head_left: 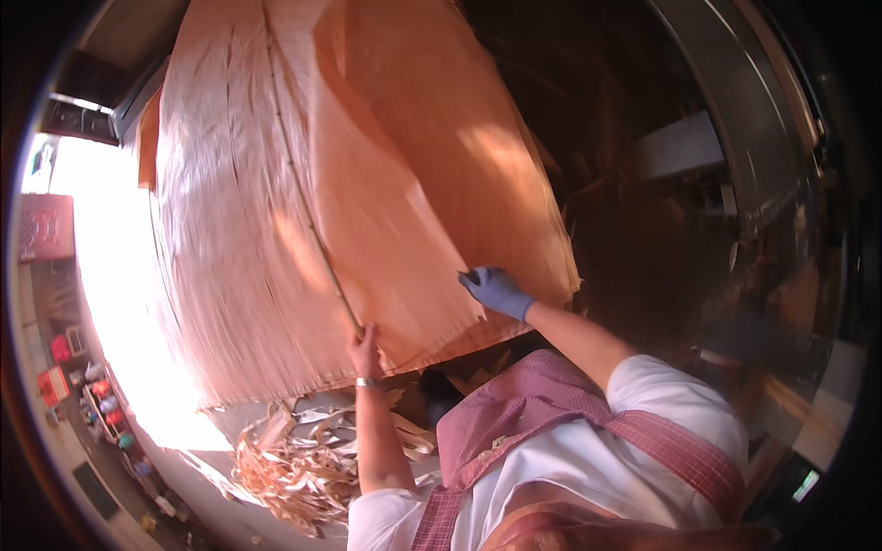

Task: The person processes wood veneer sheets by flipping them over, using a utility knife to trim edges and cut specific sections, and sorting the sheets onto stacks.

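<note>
A broad stack of thin orange-brown wood veneer sheets (225,248) spreads out before me. Across it runs a long, thin, jointed stick that looks like bamboo (299,191). My bare left hand (365,349), with a band at the wrist, is closed around the stick's near end, close to the stack's front edge. My right hand (497,290), in a blue glove with dark fingertips, pinches the edge of a loose veneer sheet (395,211). That sheet is partly raised and curls along its length, with a shadow under its lifted edge.
Torn veneer strips (294,459) lie heaped on the floor left of my legs. Bright light floods the left side, near a red panel (46,227) and a row of small coloured items (106,404). Dark machinery with a curved metal beam (749,101) stands at right.
</note>
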{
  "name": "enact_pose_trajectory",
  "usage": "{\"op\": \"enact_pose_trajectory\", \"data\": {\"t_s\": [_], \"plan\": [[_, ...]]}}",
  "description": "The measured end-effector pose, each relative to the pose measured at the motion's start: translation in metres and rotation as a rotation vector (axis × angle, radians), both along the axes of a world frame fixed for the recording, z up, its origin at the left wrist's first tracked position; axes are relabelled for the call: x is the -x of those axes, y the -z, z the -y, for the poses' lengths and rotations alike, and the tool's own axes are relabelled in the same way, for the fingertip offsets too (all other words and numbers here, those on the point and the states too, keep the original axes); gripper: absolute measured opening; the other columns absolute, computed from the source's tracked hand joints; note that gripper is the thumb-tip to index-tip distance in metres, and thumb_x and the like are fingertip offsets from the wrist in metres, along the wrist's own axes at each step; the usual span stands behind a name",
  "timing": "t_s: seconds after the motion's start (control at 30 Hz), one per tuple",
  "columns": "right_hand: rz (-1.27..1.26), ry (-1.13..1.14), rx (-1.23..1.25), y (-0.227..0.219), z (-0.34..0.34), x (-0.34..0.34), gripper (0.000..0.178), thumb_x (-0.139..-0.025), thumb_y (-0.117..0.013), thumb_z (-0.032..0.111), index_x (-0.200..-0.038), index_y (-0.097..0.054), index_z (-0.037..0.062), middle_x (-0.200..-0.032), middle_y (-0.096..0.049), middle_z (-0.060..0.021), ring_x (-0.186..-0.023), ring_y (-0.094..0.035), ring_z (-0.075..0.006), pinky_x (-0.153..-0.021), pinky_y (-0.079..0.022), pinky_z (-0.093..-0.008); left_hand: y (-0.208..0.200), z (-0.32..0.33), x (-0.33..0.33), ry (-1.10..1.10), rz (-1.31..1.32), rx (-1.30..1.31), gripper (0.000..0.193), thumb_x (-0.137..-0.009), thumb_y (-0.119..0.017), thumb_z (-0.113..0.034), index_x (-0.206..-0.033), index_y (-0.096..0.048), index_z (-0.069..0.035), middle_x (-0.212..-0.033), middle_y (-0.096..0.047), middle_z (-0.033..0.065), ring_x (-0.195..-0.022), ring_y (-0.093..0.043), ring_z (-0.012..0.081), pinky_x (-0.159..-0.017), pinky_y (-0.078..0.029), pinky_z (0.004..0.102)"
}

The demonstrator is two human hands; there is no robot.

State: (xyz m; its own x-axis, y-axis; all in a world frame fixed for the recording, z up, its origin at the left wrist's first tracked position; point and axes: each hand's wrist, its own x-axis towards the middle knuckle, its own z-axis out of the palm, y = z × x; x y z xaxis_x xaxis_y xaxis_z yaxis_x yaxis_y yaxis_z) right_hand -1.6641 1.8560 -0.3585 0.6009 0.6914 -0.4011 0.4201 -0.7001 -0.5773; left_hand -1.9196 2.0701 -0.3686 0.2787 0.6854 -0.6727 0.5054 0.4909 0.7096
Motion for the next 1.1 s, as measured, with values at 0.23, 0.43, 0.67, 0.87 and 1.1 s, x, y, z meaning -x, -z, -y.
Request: {"op": "enact_pose_trajectory", "data": {"t_s": [0.23, 0.43, 0.67, 0.87, 1.1], "plan": [[0.095, 0.3, 0.0, -0.012, 0.021, 0.118, 0.042, -0.09, -0.056, 0.05, -0.082, -0.061, 0.0092, -0.077, -0.067, -0.0169, -0.073, -0.065, -0.0381, -0.067, -0.051, -0.0491, -0.018, -0.039, 0.093, 0.073, -0.025, -0.092, 0.015, -0.086, -0.071, -0.015, -0.086, -0.064, -0.002, -0.065, -0.055, -0.0024, -0.058, -0.049, 0.006, -0.053, -0.038, 0.0216], [0.092, 0.48, 0.157, -0.013, 0.036, 0.114, 0.04, -0.092, -0.056, 0.044, -0.105, -0.053, 0.0065, -0.082, -0.065, -0.02, -0.078, -0.065, -0.0381, -0.066, -0.051, -0.0498, -0.008, -0.053, 0.113, 0.06, 0.008, -0.128, 0.026, -0.09, -0.068, -0.027, -0.081, -0.06, -0.004, -0.062, -0.05, -0.0035, -0.054, -0.042, 0.0055, -0.049, -0.033, 0.0222], [0.851, 0.536, 0.64, 0.095, 0.045, 0.013, 0.04, -0.095, -0.051, 0.034, -0.118, -0.049, 0.0021, -0.119, -0.056, -0.0175, -0.105, -0.058, -0.0347, -0.069, -0.057, -0.0479, -0.028, 0.002, 0.104, 0.06, -0.015, -0.096, 0.042, -0.099, -0.05, -0.037, -0.07, -0.053, -0.007, -0.058, -0.043, -0.004, -0.051, -0.038, 0.0053, -0.046, -0.028, 0.0231], [0.378, 0.469, 0.499, 0.043, 0.022, -0.001, 0.02, -0.094, -0.052, 0.027, -0.104, -0.052, 0.0098, -0.104, -0.06, -0.0177, -0.101, -0.059, -0.0344, -0.077, -0.053, -0.0484, -0.038, 0.069, 0.103, 0.062, 0.109, 0.065, 0.038, -0.101, -0.047, -0.034, -0.073, -0.051, -0.009, -0.061, -0.044, -0.0047, -0.05, -0.037, 0.0041, -0.045, -0.029, 0.0222], [0.19, 0.447, 0.198, -0.017, -0.039, 0.048, 0.043, -0.093, -0.052, 0.04, -0.126, -0.051, 0.0135, -0.096, -0.065, -0.0179, -0.084, -0.066, -0.0364, -0.066, -0.052, -0.0482, 0.028, 0.088, 0.114, 0.352, 0.001, -0.169, 0.038, -0.101, -0.045, -0.037, -0.084, -0.051, -0.003, -0.065, -0.052, 0.0028, -0.058, -0.049, 0.0125, -0.053, -0.038, 0.0287]]}}
